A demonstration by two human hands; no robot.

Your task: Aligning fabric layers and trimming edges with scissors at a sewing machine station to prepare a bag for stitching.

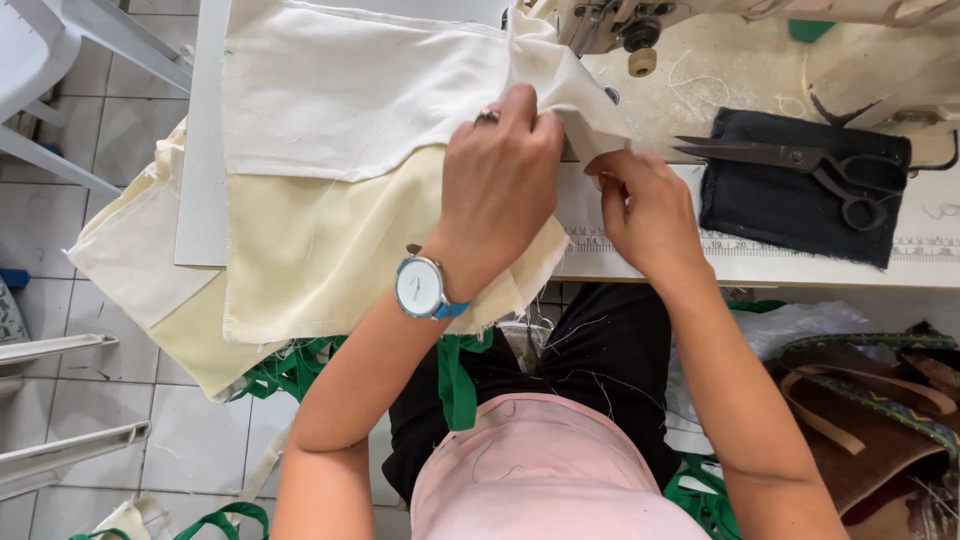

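On the sewing table (760, 268), two cream fabric pieces (330, 90) lie stacked (edges overhanging). One left hand (500, 185) and one right hand (645, 215) each pinch a fold of the fabric just below one sewing machine (640, 25). One pair of scissors (800, 160) rests on one black cloth (760, 215).

Bare forearms, blue-strapped white-faced wristwatch (420, 288), finger ring (487, 116), pink top (540, 470), black trousers (610, 350).

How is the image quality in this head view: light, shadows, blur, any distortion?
Head view: even, soft daylight, only faint shadows under the left hand and right hand; the cream fabric is bright but keeps detail; the scissors are sharp; no motion blur; table edge bows slightly, wide-angle.
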